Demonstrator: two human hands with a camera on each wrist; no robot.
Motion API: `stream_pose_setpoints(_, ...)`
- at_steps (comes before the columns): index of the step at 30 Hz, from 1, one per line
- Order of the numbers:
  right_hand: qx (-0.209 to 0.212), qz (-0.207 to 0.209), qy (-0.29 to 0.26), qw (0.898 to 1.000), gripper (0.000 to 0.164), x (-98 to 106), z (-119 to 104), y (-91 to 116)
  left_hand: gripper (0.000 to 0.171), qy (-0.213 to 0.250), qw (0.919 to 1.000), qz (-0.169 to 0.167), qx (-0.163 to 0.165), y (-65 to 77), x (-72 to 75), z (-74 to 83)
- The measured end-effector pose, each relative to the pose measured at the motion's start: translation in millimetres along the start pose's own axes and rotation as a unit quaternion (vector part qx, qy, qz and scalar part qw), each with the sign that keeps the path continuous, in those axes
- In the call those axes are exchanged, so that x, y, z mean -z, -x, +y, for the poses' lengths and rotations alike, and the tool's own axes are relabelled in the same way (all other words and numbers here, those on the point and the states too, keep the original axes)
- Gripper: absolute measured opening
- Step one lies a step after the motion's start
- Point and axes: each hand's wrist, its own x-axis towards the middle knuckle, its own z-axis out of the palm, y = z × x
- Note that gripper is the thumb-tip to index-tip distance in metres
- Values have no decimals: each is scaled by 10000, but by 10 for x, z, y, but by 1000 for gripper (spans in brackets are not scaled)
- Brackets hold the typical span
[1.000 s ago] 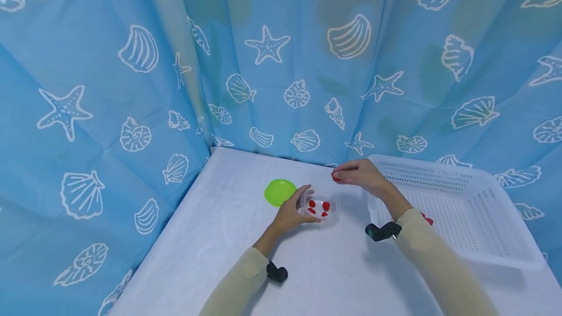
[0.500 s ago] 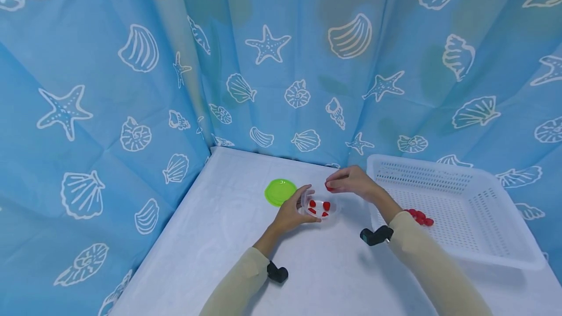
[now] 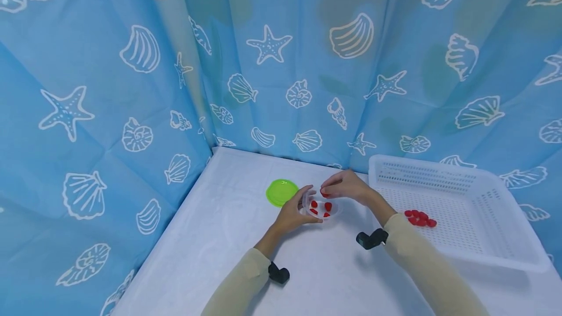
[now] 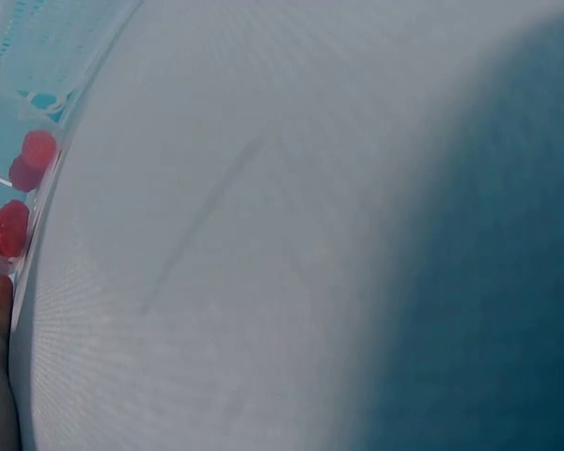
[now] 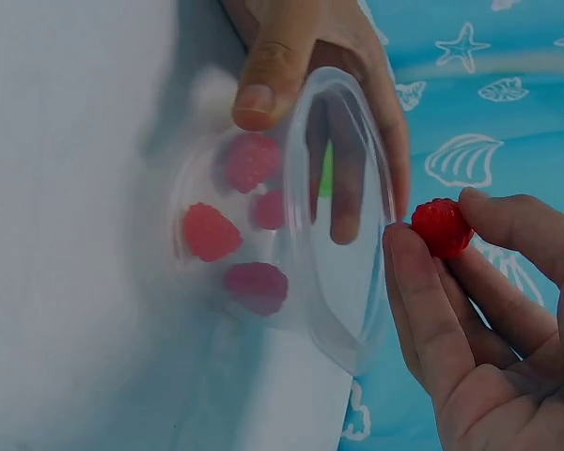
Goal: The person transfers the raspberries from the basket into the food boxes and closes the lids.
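My left hand (image 3: pixel 291 213) grips a small clear plastic container (image 5: pixel 305 254) by its side, the thumb and fingers spread round the wall. Several red raspberries (image 5: pixel 211 232) lie inside it, seen through the wall in the right wrist view. Just above the open rim, my right hand (image 3: pixel 350 187) pinches one more raspberry (image 5: pixel 442 227) between thumb and fingertips. In the left wrist view only part of the container's edge, a few berries (image 4: pixel 7 228) and bits of fingers show at the far left.
A round green lid (image 3: pixel 282 192) lies on the white table just behind the left hand. To the right stands a large white perforated basket (image 3: pixel 505 238) with a cluster of raspberries (image 3: pixel 420 218) on its bottom. A blue shell-patterned curtain (image 3: pixel 281 87) hangs behind the table.
The right hand has moved left and slightly down with its raspberry, from beside the basket to the container's rim. The berries in the basket have come into view. The left hand stays put.
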Motion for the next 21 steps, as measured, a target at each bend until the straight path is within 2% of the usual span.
stream_pose_setpoints(8, -181, -66, 514, 9985, 28, -104, -1, -21, 92, 30, 10000, -4, -26, 10, -3, 30)
stream_pose_setpoints(14, -122, 61, 1282, 9917, 24, -196, -72, -17, 93, 55, 9999, -24, -89, 10, 7, 15)
stream_pose_setpoints(21, -248, -54, 1642, 9861, 12, -341, -103, -40, 92, 116, 9997, -57, -183, 4, 16, -14)
